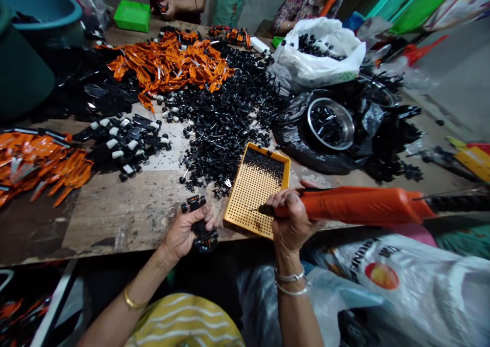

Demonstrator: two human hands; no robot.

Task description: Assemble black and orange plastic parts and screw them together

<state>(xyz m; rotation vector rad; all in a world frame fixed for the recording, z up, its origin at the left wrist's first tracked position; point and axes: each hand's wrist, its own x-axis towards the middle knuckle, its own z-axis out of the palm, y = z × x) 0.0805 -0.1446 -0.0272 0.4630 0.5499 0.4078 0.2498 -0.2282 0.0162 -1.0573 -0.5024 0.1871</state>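
- At the table's left edge, glossy orange parts lie in a loose, jagged heap.
- Right of them, blocky black pieces with white cylinders are piled on worn, flaking wood.
- At the near edge, the left hand has its fingers closed around a black car-shaped piece, smooth and dark with orange touches.
- Beyond it, thin, spiky black parts spread over the table's middle.
- The yellow tray, rectangular with a grid of round holes, sits by the near edge, tiny black bits gathered at its far end.
- The right hand wraps firmly round an orange power driver, its thin tip over the tray; contact cannot be told. The step looks like picking up a bit; that calls for careful aim and a steady wrist.
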